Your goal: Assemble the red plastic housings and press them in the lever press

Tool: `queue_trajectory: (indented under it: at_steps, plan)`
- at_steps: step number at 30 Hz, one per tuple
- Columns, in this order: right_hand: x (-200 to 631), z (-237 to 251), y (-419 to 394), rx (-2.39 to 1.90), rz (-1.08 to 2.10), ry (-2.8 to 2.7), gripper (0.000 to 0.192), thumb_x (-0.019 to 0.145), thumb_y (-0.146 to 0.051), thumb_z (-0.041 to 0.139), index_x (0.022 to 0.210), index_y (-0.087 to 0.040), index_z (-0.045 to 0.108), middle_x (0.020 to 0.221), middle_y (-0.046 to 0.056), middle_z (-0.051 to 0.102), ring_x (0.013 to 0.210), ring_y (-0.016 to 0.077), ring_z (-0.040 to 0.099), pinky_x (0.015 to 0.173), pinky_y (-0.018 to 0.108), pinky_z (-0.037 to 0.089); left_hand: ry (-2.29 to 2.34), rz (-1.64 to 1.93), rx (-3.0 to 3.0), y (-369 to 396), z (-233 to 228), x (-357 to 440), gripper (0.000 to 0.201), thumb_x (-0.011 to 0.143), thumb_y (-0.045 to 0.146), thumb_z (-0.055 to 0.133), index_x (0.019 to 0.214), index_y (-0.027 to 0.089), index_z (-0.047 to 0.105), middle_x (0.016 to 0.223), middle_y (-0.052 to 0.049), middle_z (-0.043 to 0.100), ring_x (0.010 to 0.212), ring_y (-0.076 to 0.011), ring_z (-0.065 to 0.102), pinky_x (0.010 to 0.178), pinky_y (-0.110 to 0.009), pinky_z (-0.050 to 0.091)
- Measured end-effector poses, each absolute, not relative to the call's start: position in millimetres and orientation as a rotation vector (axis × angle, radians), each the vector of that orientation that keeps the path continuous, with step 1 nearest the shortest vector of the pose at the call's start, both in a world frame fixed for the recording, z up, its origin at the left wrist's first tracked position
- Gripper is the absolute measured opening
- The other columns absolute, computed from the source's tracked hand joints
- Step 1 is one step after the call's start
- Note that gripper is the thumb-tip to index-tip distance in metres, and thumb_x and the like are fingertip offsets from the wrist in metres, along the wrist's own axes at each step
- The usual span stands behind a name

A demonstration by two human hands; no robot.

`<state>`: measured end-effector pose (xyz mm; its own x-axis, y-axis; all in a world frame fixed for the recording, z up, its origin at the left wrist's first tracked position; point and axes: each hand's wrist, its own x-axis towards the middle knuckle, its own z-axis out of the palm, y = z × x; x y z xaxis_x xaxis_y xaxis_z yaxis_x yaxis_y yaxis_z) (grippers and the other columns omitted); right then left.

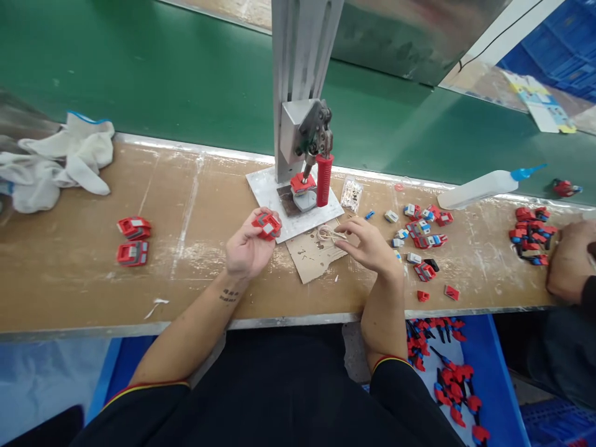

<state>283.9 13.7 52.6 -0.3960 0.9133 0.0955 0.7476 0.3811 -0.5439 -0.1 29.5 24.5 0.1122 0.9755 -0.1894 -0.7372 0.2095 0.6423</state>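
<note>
My left hand [249, 251] is closed around a red and grey toy vehicle part [267, 225], held just in front of the press plate. My right hand [370, 245] hovers over a piece of cardboard [307, 261], thumb and fingertips curved with a gap between them. Thin pale sticks [328, 234] lie at those fingertips, several reaching into the gap. Behind both hands stands a toggle press with a red handle [325, 180]. Under its plunger, a red piece [302, 182] sits on a grey-white part [305, 200] on the metal base plate [263, 181].
Two red-grey toy parts [133, 253] and white gloves [88, 149] lie left. Right are a bag of swabs [351, 194], several small toy pieces [421, 230], a white squeeze bottle [479, 189] and a co-worker's arm [570, 261]. A blue bin [503, 385] sits below the bench edge.
</note>
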Motion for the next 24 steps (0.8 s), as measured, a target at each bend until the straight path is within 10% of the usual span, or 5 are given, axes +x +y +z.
queue_trajectory:
  at_steps: [14, 24]
  plan:
    - [354, 63, -35, -1.945, 0.113, -1.849, 0.016, 0.094, -0.038, 0.064, 0.096, -0.025, 0.072, 0.098, 0.010, 0.075, 0.094, 0.0300, 0.067, 0.089, 0.048, 0.054, 0.567, 1.270, 0.727, 26, 17, 3, 0.046, 0.068, 0.023, 0.096, 0.106, 0.022, 0.069, 0.122, -0.011, 0.076, 0.110, -0.0225, 0.075, 0.094, -0.032, 0.063]
    - [349, 32, -32, -2.089, 0.380, -2.113, 0.026, 0.089, -0.031, 0.067, 0.113, -0.022, 0.071, 0.108, 0.014, 0.075, 0.106, 0.0339, 0.065, 0.097, 0.050, 0.051, 0.558, 1.205, 0.771, 21, 13, 10, 0.048, 0.072, 0.029, 0.097, 0.110, 0.024, 0.069, 0.119, -0.011, 0.077, 0.102, -0.0253, 0.078, 0.086, -0.036, 0.067]
